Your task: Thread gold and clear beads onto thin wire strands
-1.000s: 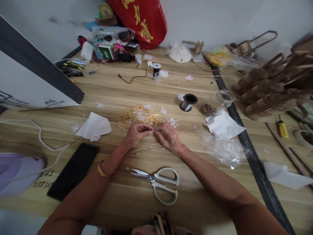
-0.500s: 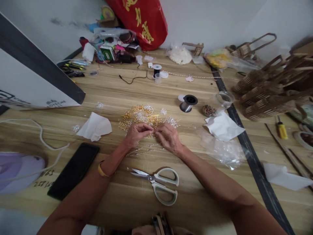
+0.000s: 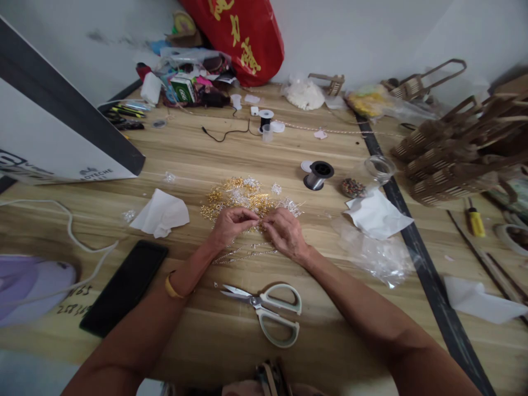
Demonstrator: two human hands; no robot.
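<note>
My left hand [image 3: 234, 224] is closed in a pinch, its fingertips almost meeting those of my right hand [image 3: 285, 232], which pinches too. Whatever lies between the fingertips is too small to make out. Both hands are over the near side of a pile of gold and silver jewelry findings [image 3: 231, 192]. Thin silver chains [image 3: 243, 254] lie on the table just below the hands. Closer to me rests a pair of scissors [image 3: 266, 308] with pale handles, blades partly apart and pointing left.
A black phone [image 3: 124, 289] and white paper [image 3: 161, 213] lie to the left. On the right are a wire spool [image 3: 317, 175], a jar of beads [image 3: 355, 187], crumpled paper [image 3: 377, 214] and clear plastic bags [image 3: 377, 256]. A large box [image 3: 61, 137] stands at the left edge.
</note>
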